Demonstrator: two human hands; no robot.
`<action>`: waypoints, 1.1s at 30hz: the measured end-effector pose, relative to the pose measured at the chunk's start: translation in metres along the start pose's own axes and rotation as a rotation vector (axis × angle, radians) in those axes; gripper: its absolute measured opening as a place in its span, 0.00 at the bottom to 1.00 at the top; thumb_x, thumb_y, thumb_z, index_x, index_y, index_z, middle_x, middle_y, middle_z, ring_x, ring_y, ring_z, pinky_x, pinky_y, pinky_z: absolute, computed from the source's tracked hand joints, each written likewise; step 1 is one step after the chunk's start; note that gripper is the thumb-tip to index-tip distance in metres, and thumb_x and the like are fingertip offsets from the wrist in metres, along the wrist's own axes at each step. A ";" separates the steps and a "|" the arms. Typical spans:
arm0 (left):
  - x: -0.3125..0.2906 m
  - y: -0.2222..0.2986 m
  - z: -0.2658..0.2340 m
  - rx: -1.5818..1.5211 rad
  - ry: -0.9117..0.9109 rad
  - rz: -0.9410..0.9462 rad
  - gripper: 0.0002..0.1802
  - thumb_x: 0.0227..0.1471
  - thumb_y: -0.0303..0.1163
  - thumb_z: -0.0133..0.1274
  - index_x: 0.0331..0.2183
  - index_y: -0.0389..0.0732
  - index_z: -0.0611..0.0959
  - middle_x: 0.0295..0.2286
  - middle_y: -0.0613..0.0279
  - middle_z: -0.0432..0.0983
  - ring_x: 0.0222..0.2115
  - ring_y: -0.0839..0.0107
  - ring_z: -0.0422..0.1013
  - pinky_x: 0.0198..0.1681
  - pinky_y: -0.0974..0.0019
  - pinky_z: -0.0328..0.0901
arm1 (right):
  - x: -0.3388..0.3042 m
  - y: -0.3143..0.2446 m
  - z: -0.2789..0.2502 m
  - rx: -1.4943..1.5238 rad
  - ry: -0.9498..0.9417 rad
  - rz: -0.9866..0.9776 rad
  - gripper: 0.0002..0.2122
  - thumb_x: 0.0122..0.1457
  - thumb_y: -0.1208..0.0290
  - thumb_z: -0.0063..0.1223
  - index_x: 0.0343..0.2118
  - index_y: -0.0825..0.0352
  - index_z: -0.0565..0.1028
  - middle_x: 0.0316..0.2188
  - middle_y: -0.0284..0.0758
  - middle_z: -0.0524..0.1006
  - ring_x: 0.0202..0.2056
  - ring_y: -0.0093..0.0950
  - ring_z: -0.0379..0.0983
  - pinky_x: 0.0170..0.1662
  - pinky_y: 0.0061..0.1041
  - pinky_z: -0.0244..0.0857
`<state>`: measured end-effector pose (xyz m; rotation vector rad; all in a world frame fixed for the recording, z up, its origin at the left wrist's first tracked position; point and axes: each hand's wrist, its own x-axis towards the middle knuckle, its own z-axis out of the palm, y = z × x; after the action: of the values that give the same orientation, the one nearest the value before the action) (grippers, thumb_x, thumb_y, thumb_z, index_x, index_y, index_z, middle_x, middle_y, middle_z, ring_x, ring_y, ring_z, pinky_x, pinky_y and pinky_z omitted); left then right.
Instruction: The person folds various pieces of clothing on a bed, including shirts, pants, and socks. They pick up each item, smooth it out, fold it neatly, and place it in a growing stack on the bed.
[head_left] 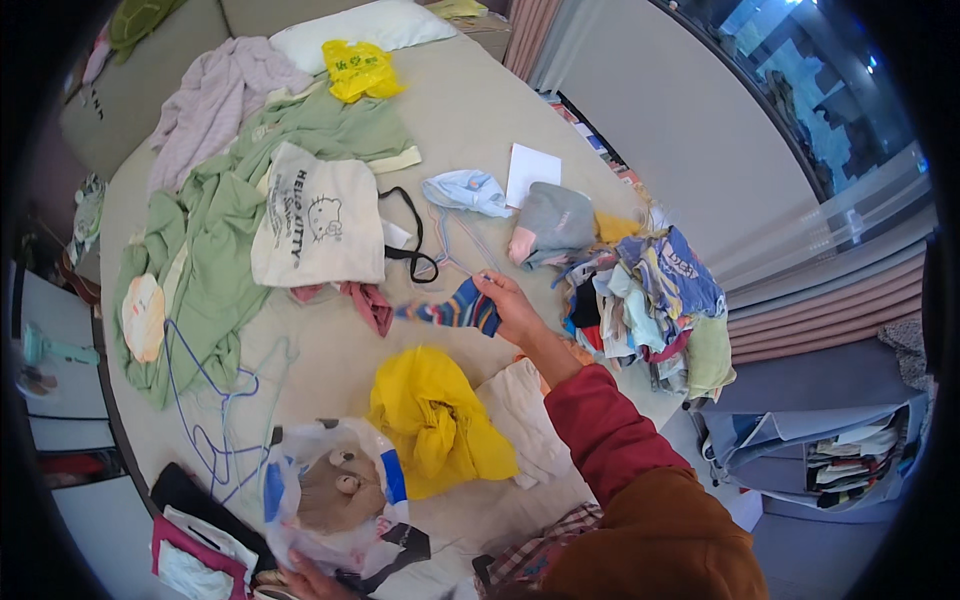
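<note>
My right hand [512, 312] is raised over the middle of the bed, its fingers closed on a striped sock [465, 308] in blue and several other colours. The sock hangs to the left and its toe end is smeared by motion. Low in the view, my left hand [312, 580] grips the lower side of a white and blue plastic bag [283, 470], partly cut off by the lower edge. Inside that bag lies a bundled brown fabric item [345, 495]. A yellow bundle [435, 420] sits beside the bag, with white cloth [525, 420] to its right.
A cream tote bag [320, 220] lies on green bedding [225, 220]. Blue hangers [215, 420] lie at the left. To the right stands a heap of folded clothes [650, 300] near the bed's edge, with a grey fabric box [760, 460] beyond. A yellow plastic bag [360, 70] rests by the pillow [365, 30].
</note>
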<state>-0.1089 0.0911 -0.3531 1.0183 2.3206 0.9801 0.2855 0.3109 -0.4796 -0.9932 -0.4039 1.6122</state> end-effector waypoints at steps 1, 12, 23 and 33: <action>0.005 0.009 -0.001 -0.103 0.016 -0.048 0.27 0.56 0.45 0.45 0.45 0.28 0.73 0.39 0.40 0.71 0.36 0.57 0.67 0.40 0.60 0.63 | 0.014 -0.002 -0.020 -0.119 0.027 -0.038 0.07 0.57 0.67 0.50 0.35 0.63 0.75 0.26 0.28 0.74 0.29 0.18 0.69 0.32 0.20 0.63; 0.026 0.075 0.016 -0.231 0.407 0.060 0.33 0.58 0.50 0.35 0.54 0.34 0.64 0.53 0.40 0.58 0.52 0.51 0.58 0.54 0.50 0.53 | 0.176 -0.044 -0.064 -1.884 0.555 -0.667 0.32 0.44 0.78 0.55 0.55 0.54 0.61 0.45 0.45 0.66 0.37 0.39 0.73 0.33 0.35 0.69; 0.050 0.016 0.059 0.175 -0.174 0.026 0.21 0.56 0.37 0.47 0.42 0.27 0.73 0.32 0.48 0.74 0.31 0.66 0.69 0.36 0.64 0.64 | 0.192 -0.039 -0.045 -1.683 0.404 -0.928 0.19 0.49 0.71 0.52 0.47 0.57 0.70 0.23 0.37 0.75 0.22 0.32 0.73 0.23 0.35 0.66; 0.045 0.007 0.073 0.068 -0.121 0.121 0.17 0.58 0.34 0.43 0.37 0.26 0.74 0.24 0.54 0.74 0.24 0.73 0.67 0.27 0.68 0.63 | -0.012 0.088 0.167 -0.681 -0.976 0.696 0.20 0.52 0.64 0.50 0.46 0.67 0.69 0.34 0.32 0.72 0.29 0.23 0.68 0.28 0.22 0.67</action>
<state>-0.0901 0.1597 -0.4005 1.2232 2.2283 0.8642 0.1002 0.3144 -0.4401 -0.7833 -1.4633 2.6512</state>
